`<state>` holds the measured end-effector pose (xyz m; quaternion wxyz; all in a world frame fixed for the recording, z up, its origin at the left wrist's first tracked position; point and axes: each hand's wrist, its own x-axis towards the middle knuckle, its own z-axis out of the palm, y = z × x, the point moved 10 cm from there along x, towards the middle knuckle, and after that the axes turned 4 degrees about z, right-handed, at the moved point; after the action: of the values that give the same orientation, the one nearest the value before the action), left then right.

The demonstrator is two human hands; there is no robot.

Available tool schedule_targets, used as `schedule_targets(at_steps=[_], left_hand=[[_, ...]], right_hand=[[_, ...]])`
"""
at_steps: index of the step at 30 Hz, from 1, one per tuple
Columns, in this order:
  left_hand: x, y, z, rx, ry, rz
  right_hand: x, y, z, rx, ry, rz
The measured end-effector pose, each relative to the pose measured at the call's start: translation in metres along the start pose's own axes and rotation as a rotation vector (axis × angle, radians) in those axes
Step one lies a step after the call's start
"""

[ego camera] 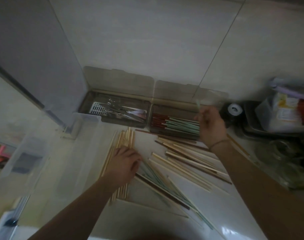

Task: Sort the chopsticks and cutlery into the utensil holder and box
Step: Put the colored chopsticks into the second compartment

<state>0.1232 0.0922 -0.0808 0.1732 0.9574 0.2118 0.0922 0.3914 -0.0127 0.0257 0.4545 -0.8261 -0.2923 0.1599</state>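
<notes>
Two open brown boxes stand against the wall. The left box (88, 101) holds metal cutlery (120, 112). In the right box (153, 130) lie red-handled and pale green chopsticks (179, 125). My right hand (211, 125) hovers over that box's right end and pinches a pale green chopstick (198, 103), which is blurred. My left hand (123, 163) rests flat on the counter over a row of light wooden chopsticks (125, 137). Several loose wooden, brown and green chopsticks (187, 158) are scattered between my arms.
A clear plastic container (26, 163) stands at the left, next to a grey cabinet side (35, 58). At the right are a dark tray with packets (282, 115), a round black object (233, 111) and glassware (282, 153). The tiled wall (147, 40) rises behind the boxes.
</notes>
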Motion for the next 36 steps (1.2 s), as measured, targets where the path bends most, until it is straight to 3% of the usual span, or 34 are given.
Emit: schedule_targets(at_steps=[2,4,10,13,17,21,25,28,32,34,36], left_hand=[[0.001,0.001,0.0,0.0,0.003,-0.031],[0.003,0.004,-0.001,0.012,0.008,-0.022],[0.009,0.002,-0.002,0.077,-0.043,-0.033],[0.014,0.0,0.001,0.111,-0.067,-0.031],[0.022,0.005,0.001,0.125,-0.048,0.005],[0.034,0.007,0.002,0.12,-0.073,0.054],[0.037,-0.014,-0.012,0.07,-0.16,-0.016],[0.03,-0.039,-0.028,-0.128,-0.221,-0.101],[0.021,-0.065,-0.07,-0.38,-0.113,-0.222],[0.019,-0.067,-0.093,-0.471,0.022,-0.276],[0.016,-0.06,-0.104,-0.726,0.179,-0.363]], right_hand=[[0.014,0.0,0.031,-0.426,-0.145,-0.156],[0.02,0.017,0.059,-0.633,-0.321,-0.209],[0.019,0.055,0.076,-0.729,-0.454,-0.155],[0.015,0.057,0.063,-0.692,-0.336,-0.17],[-0.014,0.022,0.042,-0.674,-0.098,-0.405],[-0.067,0.004,0.05,-0.559,-0.126,-0.593],[-0.091,0.017,0.052,-0.498,-0.139,-0.587],[-0.096,0.019,0.051,-0.468,-0.114,-0.566],[-0.101,0.008,0.035,-0.402,0.066,-0.528],[-0.108,0.001,0.029,-0.386,0.153,-0.506],[-0.114,-0.006,0.038,-0.349,0.117,-0.462]])
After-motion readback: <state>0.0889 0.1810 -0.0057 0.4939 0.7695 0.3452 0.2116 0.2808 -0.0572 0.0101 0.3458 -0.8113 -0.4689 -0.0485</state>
